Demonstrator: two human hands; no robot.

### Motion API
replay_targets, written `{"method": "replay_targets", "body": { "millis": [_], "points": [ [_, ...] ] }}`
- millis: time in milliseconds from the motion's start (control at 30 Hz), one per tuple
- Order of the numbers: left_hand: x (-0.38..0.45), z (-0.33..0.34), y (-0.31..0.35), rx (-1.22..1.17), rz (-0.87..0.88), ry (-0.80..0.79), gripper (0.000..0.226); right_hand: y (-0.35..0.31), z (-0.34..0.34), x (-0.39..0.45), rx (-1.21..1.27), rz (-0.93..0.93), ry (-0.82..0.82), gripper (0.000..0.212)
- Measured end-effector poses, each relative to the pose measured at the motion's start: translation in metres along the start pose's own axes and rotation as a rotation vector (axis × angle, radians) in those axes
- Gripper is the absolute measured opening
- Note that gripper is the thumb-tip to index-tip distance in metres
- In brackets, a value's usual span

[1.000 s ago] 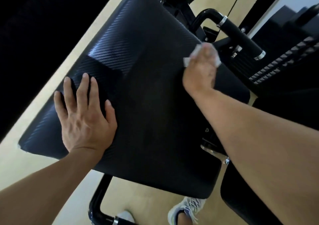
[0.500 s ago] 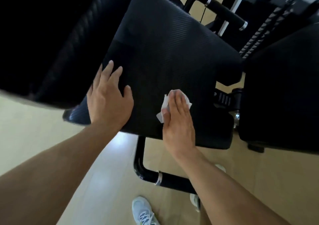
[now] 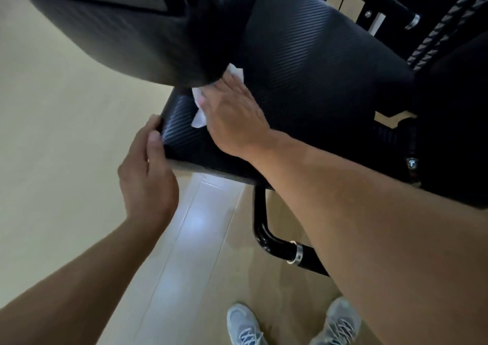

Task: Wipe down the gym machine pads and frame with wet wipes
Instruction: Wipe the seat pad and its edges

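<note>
head view is showing two bare arms reaching to a black gym machine. left hand [image 3: 148, 178] is holding the near left corner of the seat pad [image 3: 303, 61], its thumb lying on the top surface and its fingers curling around the edge. just to the right of it, right hand [image 3: 233, 118] is lying flat on the pad with fingers straight and together, pressing a white wet wipe [image 3: 200, 101] under the palm; the wipe is showing beyond the fingertips. another black pad [image 3: 118, 30] is hanging over the fingertips. below the right forearm a black frame tube [image 3: 266, 236] is bending. near the bottom, two grey sneakers [image 3: 244, 326] are standing on the pale wooden floor [image 3: 200, 252].
</note>
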State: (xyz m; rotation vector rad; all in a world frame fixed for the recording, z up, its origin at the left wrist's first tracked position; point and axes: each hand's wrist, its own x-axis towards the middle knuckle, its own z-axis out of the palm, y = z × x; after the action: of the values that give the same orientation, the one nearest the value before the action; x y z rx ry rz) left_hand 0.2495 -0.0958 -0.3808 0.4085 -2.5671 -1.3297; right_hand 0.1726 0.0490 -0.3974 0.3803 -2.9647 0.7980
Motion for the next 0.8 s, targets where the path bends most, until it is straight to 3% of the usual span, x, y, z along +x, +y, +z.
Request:
{"method": "replay_targets", "body": {
  "millis": [67,133,267,400,500,567,600,700,800],
  "points": [
    [0.007,-0.004,0.008,-0.187,-0.167,0.108,0.033,-0.034,0.012,-0.018,-0.101,-0.212,-0.032,0.052],
    [0.010,-0.012,0.009,-0.196,-0.202,0.122,0.031,-0.042,0.016,-0.048,-0.155,-0.292,-0.056,0.056],
    [-0.006,-0.033,-0.004,-0.082,-0.144,-0.011,0.023,0.003,-0.003,-0.094,-0.073,0.006,-0.051,0.059],
    [-0.032,-0.045,-0.011,0.060,0.035,-0.068,0.031,0.021,-0.006,-0.045,0.001,0.335,-0.002,0.055],
    [-0.048,-0.043,-0.005,0.067,0.216,-0.051,0.038,-0.028,0.009,-0.007,-0.058,0.075,0.035,0.057],
    [-0.052,-0.039,0.002,0.041,0.333,-0.052,0.038,-0.052,0.022,-0.022,-0.094,-0.128,0.009,0.054],
    [-0.053,-0.036,0.005,0.032,0.382,-0.071,0.038,-0.051,0.024,-0.039,-0.075,-0.145,0.028,0.057],
    [-0.053,-0.022,0.014,0.088,0.475,-0.169,0.037,-0.007,0.016,-0.106,0.002,0.048,0.100,0.055],
    [-0.057,0.005,0.021,0.175,0.531,-0.334,0.033,0.069,0.003,-0.176,0.011,0.419,0.110,0.054]
  ]
}}
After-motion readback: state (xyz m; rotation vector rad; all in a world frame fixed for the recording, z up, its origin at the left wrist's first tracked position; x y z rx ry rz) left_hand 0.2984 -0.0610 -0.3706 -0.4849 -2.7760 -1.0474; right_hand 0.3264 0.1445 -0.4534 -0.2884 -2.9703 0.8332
